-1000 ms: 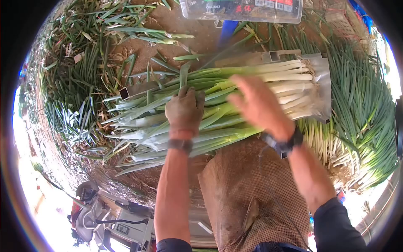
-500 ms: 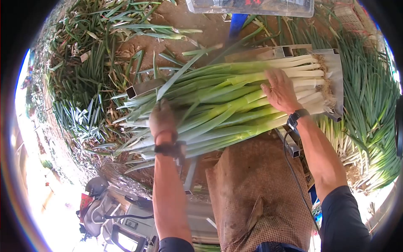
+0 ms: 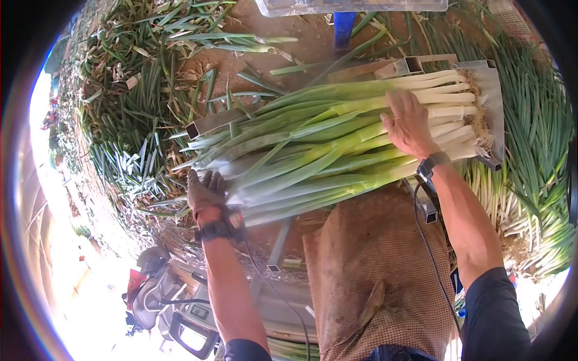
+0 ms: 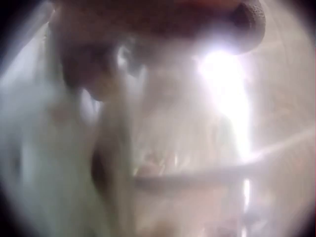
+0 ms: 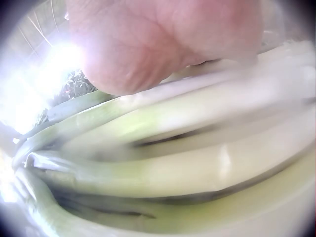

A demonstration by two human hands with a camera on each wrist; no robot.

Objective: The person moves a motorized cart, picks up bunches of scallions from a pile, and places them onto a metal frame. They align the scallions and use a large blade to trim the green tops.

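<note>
A wide bundle of long green onions [image 3: 337, 135] lies across a metal frame [image 3: 412, 65], white stems and roots at the right, leaves fanned leftward. My right hand [image 3: 411, 123] rests on the stems where green turns to white, fingers nearly straight and pointing away. In the right wrist view its palm [image 5: 168, 42] lies close over the thick stems [image 5: 182, 170]. Wearing a dark glove, my left hand [image 3: 206, 191] is at the lower left edge of the leaves, fingers apart and slightly bent. The left wrist view is heavily blurred, with pale leaves [image 4: 54, 158] beside the fingers.
A metal end plate [image 3: 490, 96] stands behind the roots. More green onions [image 3: 530, 138] are heaped at the right, and cut leaves [image 3: 135, 78] cover the ground at the left. A clear plastic case [image 3: 355, 6] is at the top. A brown apron [image 3: 379, 277] hangs below the bundle.
My left hand has moved left and down along the leaves towards their tips, and the lower leaves have drawn together. The right hand has come down onto the stems and stays there.
</note>
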